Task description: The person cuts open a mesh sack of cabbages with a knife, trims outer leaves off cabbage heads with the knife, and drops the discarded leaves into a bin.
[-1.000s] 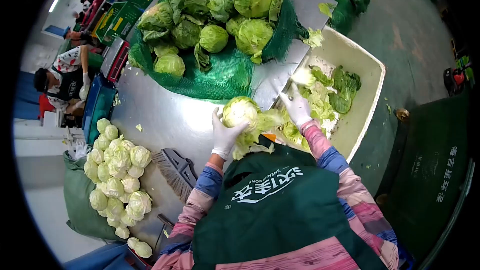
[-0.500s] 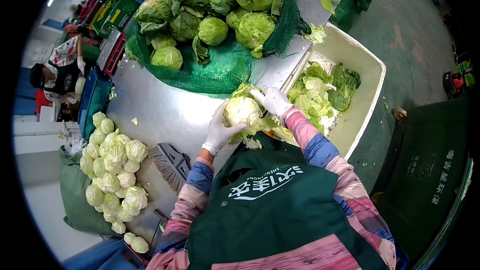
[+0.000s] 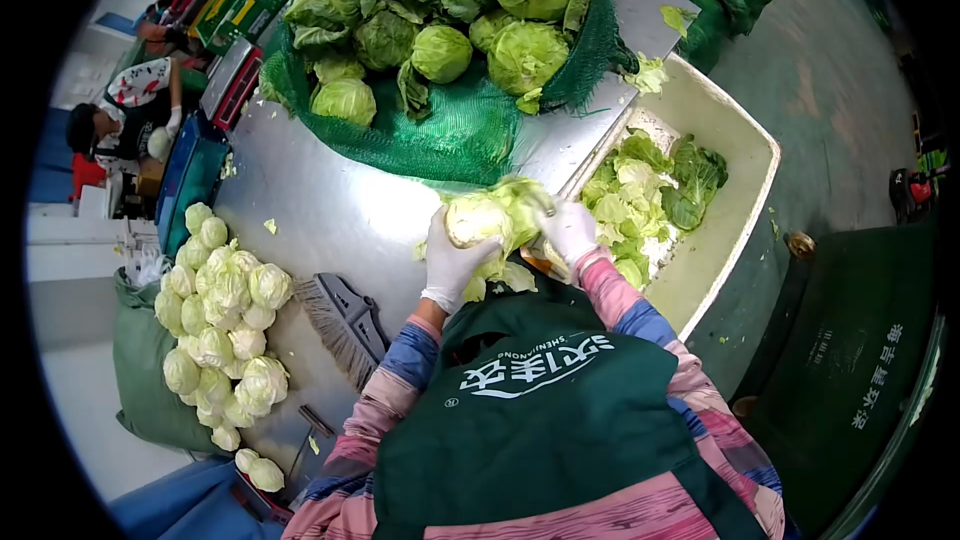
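A pale cabbage (image 3: 472, 224), partly stripped of its outer leaves, is held above the near edge of the metal table. My left hand (image 3: 455, 258), in a white glove, cups it from the left and below. On its right side, my gloved right hand (image 3: 572, 232) is closed at the loose green outer leaves (image 3: 522, 208), which bend away from the head; its fingertips are partly blurred. Torn leaves (image 3: 512, 278) hang or lie just below the cabbage. A small orange item beside my right hand is mostly covered, so its kind is unclear.
A green mesh sack (image 3: 430, 145) of untrimmed cabbages fills the table's far side. Trimmed cabbages (image 3: 225, 290) are piled at left near a brush head (image 3: 345, 325). A cream bin (image 3: 745, 205) with leaves stands at right. A co-worker (image 3: 140, 105) works beyond the table.
My right hand has moved slightly right and down, drawing outer leaves from the cabbage. The cabbage has turned in my left hand, which has shifted right. The whole view has shifted a little.
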The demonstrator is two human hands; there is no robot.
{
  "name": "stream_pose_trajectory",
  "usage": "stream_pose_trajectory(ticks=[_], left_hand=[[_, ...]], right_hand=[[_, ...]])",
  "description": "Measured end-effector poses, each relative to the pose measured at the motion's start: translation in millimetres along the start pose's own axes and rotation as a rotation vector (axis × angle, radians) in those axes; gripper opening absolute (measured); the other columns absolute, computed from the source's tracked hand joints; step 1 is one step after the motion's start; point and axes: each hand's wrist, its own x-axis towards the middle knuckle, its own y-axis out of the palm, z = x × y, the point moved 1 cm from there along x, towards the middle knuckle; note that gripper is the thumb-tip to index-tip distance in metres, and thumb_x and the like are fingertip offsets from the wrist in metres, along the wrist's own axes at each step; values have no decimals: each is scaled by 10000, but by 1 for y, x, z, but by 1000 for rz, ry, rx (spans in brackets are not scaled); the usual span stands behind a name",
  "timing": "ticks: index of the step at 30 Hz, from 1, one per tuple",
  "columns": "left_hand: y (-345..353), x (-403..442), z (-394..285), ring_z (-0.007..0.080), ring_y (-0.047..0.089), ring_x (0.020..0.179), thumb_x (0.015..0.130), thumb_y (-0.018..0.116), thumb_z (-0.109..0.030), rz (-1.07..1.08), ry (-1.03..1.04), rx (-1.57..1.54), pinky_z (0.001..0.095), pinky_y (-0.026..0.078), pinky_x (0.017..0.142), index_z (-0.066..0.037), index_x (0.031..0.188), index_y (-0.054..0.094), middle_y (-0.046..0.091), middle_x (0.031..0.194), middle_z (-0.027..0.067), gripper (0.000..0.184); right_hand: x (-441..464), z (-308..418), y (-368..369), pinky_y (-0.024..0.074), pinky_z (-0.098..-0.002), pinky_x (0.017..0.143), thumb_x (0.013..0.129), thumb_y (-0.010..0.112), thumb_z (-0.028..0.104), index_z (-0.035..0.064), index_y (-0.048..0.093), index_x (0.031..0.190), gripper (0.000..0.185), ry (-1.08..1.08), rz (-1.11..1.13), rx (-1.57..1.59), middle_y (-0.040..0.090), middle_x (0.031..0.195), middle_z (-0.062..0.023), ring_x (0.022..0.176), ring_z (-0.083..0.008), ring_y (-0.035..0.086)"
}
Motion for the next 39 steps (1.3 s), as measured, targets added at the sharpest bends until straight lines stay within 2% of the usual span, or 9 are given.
stream_pose_trajectory(ticks=[5, 8, 12, 14, 18, 21, 27, 37, 39], left_hand=[[-12, -20, -19, 275, 510, 1167, 600, 869, -266, 98, -28, -171, 377, 436, 988, 35, 1326, 387, 480, 1266, 203, 922], [-12, -21, -4, 312, 464, 1216, 585, 871, -275, 70, 96, 128, 398, 390, 1033, 20, 1354, 385, 451, 1304, 223, 956], [-2, -16, -33, 353, 418, 1247, 559, 875, -281, 155, 176, 498, 413, 341, 1072, 10, 1378, 372, 418, 1343, 231, 1004], [1, -13, -30, 370, 406, 1258, 540, 875, -289, 164, 272, 373, 417, 326, 1084, 8, 1386, 364, 416, 1355, 219, 1032], [-3, -10, -20, 355, 394, 1295, 531, 885, -287, 214, 293, 361, 413, 329, 1087, 6, 1373, 377, 422, 1371, 212, 1025], [-10, -6, -20, 349, 394, 1301, 523, 892, -263, 284, 321, 314, 405, 325, 1095, 3, 1366, 385, 430, 1371, 206, 1019], [-21, 1, -9, 331, 386, 1321, 532, 897, -243, 349, 305, 248, 395, 315, 1108, 7, 1367, 387, 424, 1389, 199, 1009], [-34, 3, -6, 337, 371, 1320, 536, 905, -278, 406, 192, 69, 394, 307, 1109, -24, 1377, 391, 386, 1402, 205, 1018], [-39, 6, -11, 352, 367, 1285, 541, 902, -285, 365, 349, 347, 411, 319, 1094, -31, 1372, 394, 367, 1370, 195, 1007]], right_hand=[[22, -63, -11, 532, -459, 693, 829, 615, 458, 60, 679, 934, 417, 224, -195, 73, 682, 811, -188, 755, -358, 672], [27, -74, -39, 533, -445, 629, 834, 598, 524, 36, 529, 1275, 661, 169, -164, -169, 666, 744, -212, 710, -361, 671], [-9, 0, -45, 526, -429, 651, 840, 566, 592, 65, 285, 1461, 861, -103, 124, 24, 641, 734, -165, 669, -361, 635], [-24, 28, -35, 511, -399, 767, 815, 599, 591, 65, 402, 1410, 818, -286, 70, 132, 631, 895, -190, 818, -347, 635], [-8, 26, -20, 474, -334, 810, 791, 706, 448, 6, 652, 1146, 569, -316, 80, 305, 625, 846, -146, 845, -283, 612], [4, 21, -19, 481, -380, 851, 789, 664, 449, 24, 685, 1065, 508, -336, 174, 256, 640, 965, -187, 916, -336, 619], [12, 23, -13, 521, -418, 728, 819, 588, 264, 22, 662, 813, 254, -378, -60, 263, 666, 802, -178, 768, -359, 648], [4, 24, -13, 492, -415, 866, 807, 655, 406, 52, 582, 1206, 539, -183, 12, 189, 663, 1037, -202, 964, -367, 634], [7, 22, -4, 493, -421, 862, 786, 672, 368, 72, 556, 1208, 528, -73, 76, 255, 668, 1003, -209, 948, -376, 636]])
